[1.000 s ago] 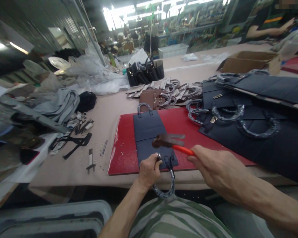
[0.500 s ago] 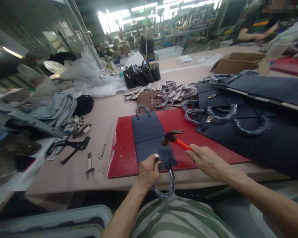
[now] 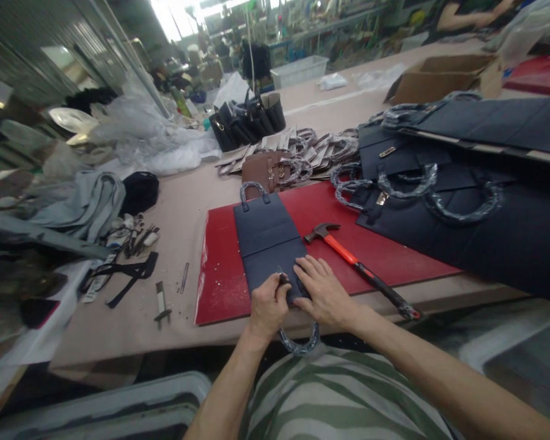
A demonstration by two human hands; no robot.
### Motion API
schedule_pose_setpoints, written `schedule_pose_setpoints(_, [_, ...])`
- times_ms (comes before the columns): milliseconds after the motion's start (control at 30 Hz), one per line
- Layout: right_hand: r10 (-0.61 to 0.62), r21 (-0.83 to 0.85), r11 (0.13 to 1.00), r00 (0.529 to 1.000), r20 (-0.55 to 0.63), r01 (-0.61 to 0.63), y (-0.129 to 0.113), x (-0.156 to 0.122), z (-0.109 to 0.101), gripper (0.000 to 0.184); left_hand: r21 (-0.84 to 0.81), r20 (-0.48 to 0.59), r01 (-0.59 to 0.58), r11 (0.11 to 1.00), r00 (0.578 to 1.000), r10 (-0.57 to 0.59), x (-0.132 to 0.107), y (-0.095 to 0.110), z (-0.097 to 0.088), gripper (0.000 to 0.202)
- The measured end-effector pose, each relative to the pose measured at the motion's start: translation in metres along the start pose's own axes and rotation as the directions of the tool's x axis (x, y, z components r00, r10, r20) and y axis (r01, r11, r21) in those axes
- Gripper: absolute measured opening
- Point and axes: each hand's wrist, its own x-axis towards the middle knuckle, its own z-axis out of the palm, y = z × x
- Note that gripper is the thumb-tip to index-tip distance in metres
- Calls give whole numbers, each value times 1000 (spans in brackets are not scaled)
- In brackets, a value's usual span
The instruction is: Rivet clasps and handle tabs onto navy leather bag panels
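Note:
A dark navy bag panel [image 3: 270, 226] lies on a red board [image 3: 220, 263], with plastic-wrapped handles at its far and near ends. My left hand [image 3: 268, 305] pinches a short metal punch [image 3: 283, 278] over the panel's near part; most of the tool is hidden by the fingers. Beside it, my right hand [image 3: 323, 290] lies flat on the panel, fingers stretched out and holding nothing. A claw hammer [image 3: 343, 252] with an orange and black handle rests on the board right of that hand. The near wrapped handle [image 3: 300, 348] hangs over the table edge towards me.
Navy bag pieces [image 3: 476, 226] with wrapped handles are piled on the right. Behind the board lie a brown bag piece [image 3: 259, 173] and black bags [image 3: 247, 122]. Loose tools [image 3: 161, 302] and a black strap [image 3: 137, 278] lie to the left. A cardboard box [image 3: 440, 79] stands farther back.
My right hand has let go of the hammer, now lying on the board, and has moved left onto the panel. My left hand still pinches the punch, now tilted differently. The view has shifted slightly.

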Motion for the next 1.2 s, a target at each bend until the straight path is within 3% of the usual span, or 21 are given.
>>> schedule_pose_setpoints(133, [40, -4, 999, 998, 55, -40, -7, -5, 13, 65, -192, -41, 174, 966, 982, -185, 8, 1, -3, 11])
schedule_pose_setpoints(267, [46, 4, 999, 997, 68, -46, -4, -4, 9, 65, -479, -171, 319, 818, 880, -443, 11, -11, -21, 19])
schedule_pose_setpoints(500, [27, 10, 1000, 998, 54, -28, 0, -5, 14, 69, -494, -219, 442, 749, 771, -599, -4, -46, -56, 32])
schedule_pose_setpoints(767, [39, 9, 999, 998, 43, -39, -2, -4, 13, 67, -509, -222, 534, 675, 676, -703, -13, -58, -85, 40])
schedule_pose_setpoints(967, [41, -7, 999, 998, 46, -41, -2, -4, 12, 69, -253, -188, 717, 650, 623, -760, 0, -88, -122, 30])
schedule_pose_setpoints(1100, [32, -25, 999, 999, 33, -32, -3, -4, 12, 67, 175, -181, 749, 640, 663, -727, 10, -110, -153, 30])
schedule_pose_setpoints(1200, [-1, -62, 998, 1000, 1, 1, 0, -4, 15, 65, 489, -175, 679, 547, 691, -701, 19, -116, -172, 28])
